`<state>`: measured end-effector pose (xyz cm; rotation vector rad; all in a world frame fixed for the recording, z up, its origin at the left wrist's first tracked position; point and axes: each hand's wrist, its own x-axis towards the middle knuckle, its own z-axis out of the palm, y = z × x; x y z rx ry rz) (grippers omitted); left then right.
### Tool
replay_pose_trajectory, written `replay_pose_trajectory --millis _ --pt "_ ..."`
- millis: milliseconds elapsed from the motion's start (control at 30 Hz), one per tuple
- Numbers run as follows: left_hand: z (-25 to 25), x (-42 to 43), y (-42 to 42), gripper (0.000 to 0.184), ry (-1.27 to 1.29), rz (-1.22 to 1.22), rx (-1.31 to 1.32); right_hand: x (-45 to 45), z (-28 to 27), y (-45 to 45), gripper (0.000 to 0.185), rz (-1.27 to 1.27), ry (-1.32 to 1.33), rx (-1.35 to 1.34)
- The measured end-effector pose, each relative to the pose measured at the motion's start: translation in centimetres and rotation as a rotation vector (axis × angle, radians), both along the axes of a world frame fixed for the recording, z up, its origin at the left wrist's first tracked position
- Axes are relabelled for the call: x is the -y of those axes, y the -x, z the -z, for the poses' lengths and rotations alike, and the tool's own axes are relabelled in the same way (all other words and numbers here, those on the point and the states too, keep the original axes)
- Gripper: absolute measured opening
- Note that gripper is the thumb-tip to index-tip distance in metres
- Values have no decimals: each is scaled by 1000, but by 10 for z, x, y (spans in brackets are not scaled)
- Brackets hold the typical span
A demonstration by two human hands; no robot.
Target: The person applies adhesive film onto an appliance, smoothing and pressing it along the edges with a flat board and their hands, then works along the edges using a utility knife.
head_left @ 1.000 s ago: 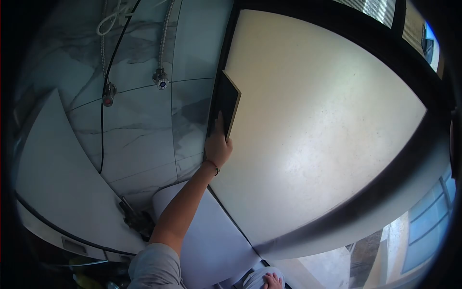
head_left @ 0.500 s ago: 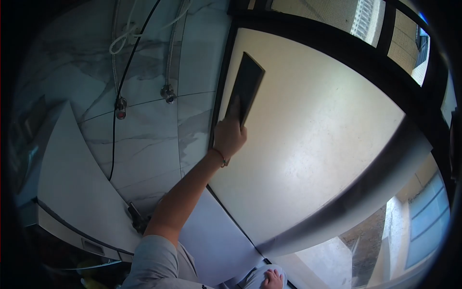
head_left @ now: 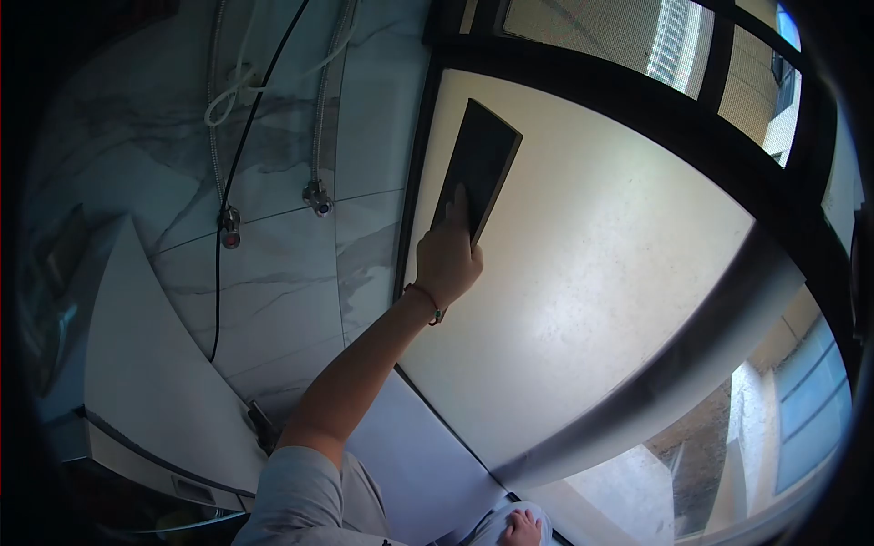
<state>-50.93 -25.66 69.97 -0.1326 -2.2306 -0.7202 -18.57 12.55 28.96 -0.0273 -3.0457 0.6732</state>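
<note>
My left hand [head_left: 448, 264], with a cord bracelet at the wrist, grips a dark, flat, rectangular board [head_left: 478, 168] by its lower end. One finger lies stretched along the board's face. Behind it spreads a large cream-white sheet [head_left: 583, 246] over the window; whether the board touches the sheet I cannot tell. The sheet's lower right edge curls in a grey roll [head_left: 665, 382]. At the bottom of the view my right hand [head_left: 521, 528] rests on light cloth, apparently on my leg, its visible fingers lying flat.
A dark window frame [head_left: 583, 73] surrounds the sheet. Marbled wall tiles [head_left: 273, 282] on the left carry two valves [head_left: 318, 197] with braided hoses and a hanging black cable [head_left: 238, 150]. A white panel [head_left: 155, 364] stands at lower left, and a pale sill [head_left: 410, 455] runs below the window.
My left hand has shifted slightly right and down in view with the board, whose face now shows broader. My right hand stays on the cloth.
</note>
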Motion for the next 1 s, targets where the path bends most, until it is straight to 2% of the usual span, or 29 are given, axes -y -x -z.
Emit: replay_pose_trajectory --millis 100,133,233,333,367,467,633,733,833,867,1000 --pt "-7 19 38 89 30 -103 -61 -1 6 0 27 1 -6 4" --pt "-9 26 55 86 -26 -123 -187 -1 7 1 28 2 -9 -2" --pt "-22 33 57 87 3 -127 -62 -3 9 -1 28 -10 -22 -13" --pt "-35 21 21 86 -30 -21 30 -1 10 3 27 1 -21 -37" --pt "-28 13 21 86 27 -38 -38 3 8 3 26 16 -10 -31" --pt "-35 16 32 84 47 -92 -16 -2 19 3 30 -9 -57 -28" --pt "-41 32 64 84 -14 -140 -109 -4 23 8 38 43 -80 110" --pt "-45 37 71 66 -50 -177 -77 -8 36 7 36 63 -77 67" --pt "-37 49 54 38 -147 -81 85 -12 31 7 38 47 -81 123" --pt "-28 44 36 25 -224 -20 65 -13 33 8 37 50 -57 97" --pt "39 48 -27 21 -403 195 36 -29 28 4 34 1 47 89"
